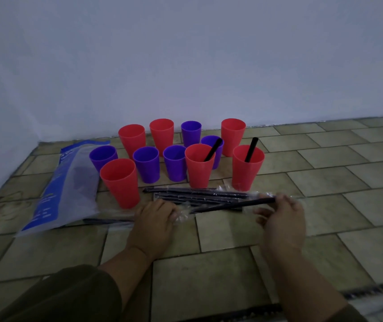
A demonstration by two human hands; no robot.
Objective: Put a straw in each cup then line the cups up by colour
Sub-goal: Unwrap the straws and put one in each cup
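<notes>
Head view: my left hand (155, 219) pinches the wrapper (182, 216) end, right hand (281, 216) pinches the straw (234, 204) just before the cups (120, 180); I'd pull straight apart, no bending.

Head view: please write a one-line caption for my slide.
Left hand and right hand hold a wrapped straw near the cups; two red cups already have straws.

Crowded cups (149, 164) block the rear — bare floor tiles (339, 212) right.
</notes>
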